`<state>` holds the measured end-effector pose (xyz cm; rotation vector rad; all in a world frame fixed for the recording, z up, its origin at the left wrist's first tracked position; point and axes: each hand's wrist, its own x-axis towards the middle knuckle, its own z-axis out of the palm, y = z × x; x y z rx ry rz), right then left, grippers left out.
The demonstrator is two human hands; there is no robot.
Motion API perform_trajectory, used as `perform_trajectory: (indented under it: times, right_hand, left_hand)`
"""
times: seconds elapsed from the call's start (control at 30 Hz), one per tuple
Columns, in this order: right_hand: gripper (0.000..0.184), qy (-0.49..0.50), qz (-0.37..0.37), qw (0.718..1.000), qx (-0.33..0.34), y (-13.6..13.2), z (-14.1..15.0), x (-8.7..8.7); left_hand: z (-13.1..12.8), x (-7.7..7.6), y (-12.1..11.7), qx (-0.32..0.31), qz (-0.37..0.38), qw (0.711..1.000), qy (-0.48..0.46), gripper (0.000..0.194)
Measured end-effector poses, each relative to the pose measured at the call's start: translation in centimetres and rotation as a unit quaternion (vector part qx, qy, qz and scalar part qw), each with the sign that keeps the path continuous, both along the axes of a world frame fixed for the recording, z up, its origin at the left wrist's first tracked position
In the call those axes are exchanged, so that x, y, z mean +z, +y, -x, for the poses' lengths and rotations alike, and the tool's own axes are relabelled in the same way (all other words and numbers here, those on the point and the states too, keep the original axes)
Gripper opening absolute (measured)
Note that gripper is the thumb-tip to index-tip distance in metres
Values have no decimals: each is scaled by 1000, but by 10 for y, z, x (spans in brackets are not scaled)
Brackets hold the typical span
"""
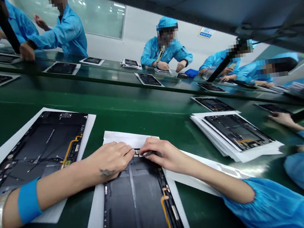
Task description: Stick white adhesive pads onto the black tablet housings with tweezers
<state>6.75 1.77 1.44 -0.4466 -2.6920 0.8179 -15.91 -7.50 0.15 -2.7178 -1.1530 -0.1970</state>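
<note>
I have the left hand (112,160) and right hand (161,155) pinching a small part (137,153) at the edge of the tablet panel (135,204); a slip could tear it.

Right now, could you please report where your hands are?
Left hand, right hand meeting at black tablet panel's top edge. Fingers on small part. Left forearm across neighbouring white paper.

Here's the squeeze: the left hand (113,159) and right hand (159,153) nearly meet over the middle panel (137,204), barely a gap between them. Ahead, a strip of green worktop (140,108) gives room to pass. Out left, another panel (40,150) blocks the way; out right, a stacked panel (237,131) and a co-worker's hand (282,118) crowd in.
</note>
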Motion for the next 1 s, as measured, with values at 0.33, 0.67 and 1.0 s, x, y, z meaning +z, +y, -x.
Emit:
perform_trajectory:
  times: [0.33, 0.67, 1.0]
  right_hand:
    - [29, -13, -193, 980, 44, 1, -2, -3]
    - [31, -39, -102, 987, 117, 13, -3, 14]
    - [26, 121, -127, 979, -102, 14, -39, 8]
  left_hand:
    - [0, -2, 1, 2, 9, 1000, -28, 32]
    - [0, 0, 2, 3, 11, 1000, -23, 33]
    - [15, 0, 15, 11, 39, 998, -56, 71]
